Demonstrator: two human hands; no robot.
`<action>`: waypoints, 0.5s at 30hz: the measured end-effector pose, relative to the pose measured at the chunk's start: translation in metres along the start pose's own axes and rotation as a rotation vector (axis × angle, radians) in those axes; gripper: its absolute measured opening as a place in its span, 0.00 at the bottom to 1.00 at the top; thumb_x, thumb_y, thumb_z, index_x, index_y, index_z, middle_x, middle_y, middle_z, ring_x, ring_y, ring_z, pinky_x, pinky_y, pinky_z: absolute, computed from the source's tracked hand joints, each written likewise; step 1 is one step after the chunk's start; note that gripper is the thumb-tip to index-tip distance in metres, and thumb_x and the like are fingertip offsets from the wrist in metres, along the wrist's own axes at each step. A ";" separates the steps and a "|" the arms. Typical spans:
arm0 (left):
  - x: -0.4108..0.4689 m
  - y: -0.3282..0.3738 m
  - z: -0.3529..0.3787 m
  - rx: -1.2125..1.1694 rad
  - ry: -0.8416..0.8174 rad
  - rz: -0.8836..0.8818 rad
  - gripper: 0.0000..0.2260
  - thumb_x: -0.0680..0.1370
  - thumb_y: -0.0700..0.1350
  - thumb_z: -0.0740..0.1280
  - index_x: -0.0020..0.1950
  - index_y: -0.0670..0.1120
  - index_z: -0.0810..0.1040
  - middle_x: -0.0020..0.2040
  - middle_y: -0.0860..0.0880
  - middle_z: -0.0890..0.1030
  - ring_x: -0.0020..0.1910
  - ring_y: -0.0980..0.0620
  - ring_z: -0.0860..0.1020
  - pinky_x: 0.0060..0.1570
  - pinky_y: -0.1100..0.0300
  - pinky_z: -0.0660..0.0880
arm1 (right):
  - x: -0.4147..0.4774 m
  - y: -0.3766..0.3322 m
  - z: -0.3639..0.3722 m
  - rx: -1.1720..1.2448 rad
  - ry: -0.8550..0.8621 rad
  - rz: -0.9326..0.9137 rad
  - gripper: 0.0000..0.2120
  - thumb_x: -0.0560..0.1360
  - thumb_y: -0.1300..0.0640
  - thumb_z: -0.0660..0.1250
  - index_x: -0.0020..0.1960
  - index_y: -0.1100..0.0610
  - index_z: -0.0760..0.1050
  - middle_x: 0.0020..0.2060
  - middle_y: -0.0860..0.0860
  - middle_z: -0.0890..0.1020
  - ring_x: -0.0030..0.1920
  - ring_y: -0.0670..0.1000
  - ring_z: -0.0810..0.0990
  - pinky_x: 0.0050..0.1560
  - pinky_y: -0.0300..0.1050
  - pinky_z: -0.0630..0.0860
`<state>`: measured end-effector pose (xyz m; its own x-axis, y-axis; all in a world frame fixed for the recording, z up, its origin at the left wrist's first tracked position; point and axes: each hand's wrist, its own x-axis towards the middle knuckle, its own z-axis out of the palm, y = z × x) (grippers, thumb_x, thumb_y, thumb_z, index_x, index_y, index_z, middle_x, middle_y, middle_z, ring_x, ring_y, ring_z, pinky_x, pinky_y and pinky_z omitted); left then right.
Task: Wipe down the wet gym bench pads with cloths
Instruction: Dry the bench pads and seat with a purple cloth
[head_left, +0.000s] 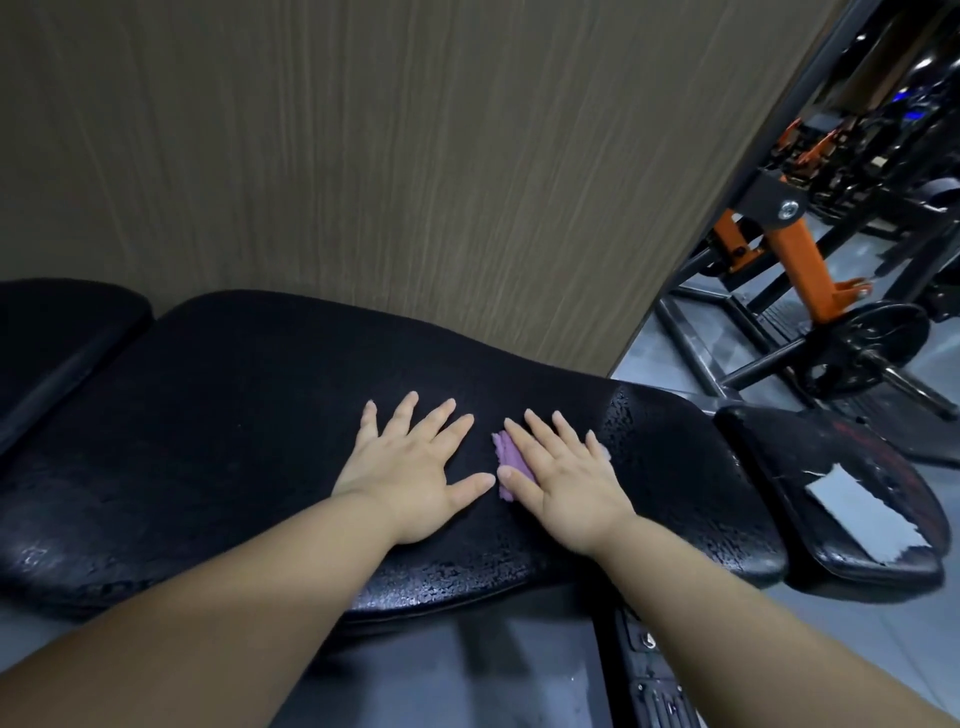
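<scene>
1. Two bare forearms (234, 597) stretched toward the black padded surface (234, 415).
2. Left hand (415, 467) lay flat on it, fingers spread, holding nothing.
3. Right hand (563, 483) pressed a purple cloth (506, 452) on it, fingers straight.
4. Water drops (649, 441) shone right of the cloth.

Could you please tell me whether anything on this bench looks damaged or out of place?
Yes: the small end pad at the right has a ragged pale patch on its black cover, which looks like torn covering or tape; I cannot tell which. Also, water beads sit on the long pad beside the right hand.
</scene>
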<state>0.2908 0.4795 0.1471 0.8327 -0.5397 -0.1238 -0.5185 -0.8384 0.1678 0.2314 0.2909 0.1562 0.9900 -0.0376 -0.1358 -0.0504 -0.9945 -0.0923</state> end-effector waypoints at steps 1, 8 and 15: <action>0.000 0.000 0.000 0.001 0.004 0.001 0.34 0.75 0.73 0.42 0.79 0.61 0.43 0.79 0.59 0.41 0.78 0.49 0.36 0.73 0.40 0.35 | 0.011 -0.001 -0.002 0.001 -0.008 0.009 0.33 0.76 0.31 0.40 0.78 0.41 0.44 0.78 0.43 0.46 0.77 0.50 0.39 0.75 0.56 0.38; 0.002 -0.001 0.001 0.015 0.014 0.006 0.34 0.75 0.72 0.42 0.79 0.60 0.43 0.79 0.58 0.41 0.77 0.48 0.35 0.73 0.39 0.35 | 0.084 0.005 -0.010 0.019 0.010 0.070 0.30 0.80 0.35 0.45 0.78 0.43 0.46 0.78 0.45 0.47 0.78 0.51 0.41 0.76 0.58 0.40; 0.003 -0.001 0.003 0.001 0.018 0.011 0.34 0.76 0.72 0.43 0.79 0.60 0.42 0.79 0.58 0.40 0.77 0.49 0.34 0.73 0.39 0.34 | 0.139 0.015 -0.018 0.032 0.007 0.148 0.30 0.79 0.34 0.45 0.78 0.43 0.47 0.78 0.45 0.48 0.78 0.52 0.43 0.76 0.58 0.42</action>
<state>0.2936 0.4788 0.1438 0.8303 -0.5474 -0.1045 -0.5276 -0.8326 0.1685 0.3704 0.2692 0.1540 0.9725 -0.1840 -0.1429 -0.1995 -0.9745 -0.1030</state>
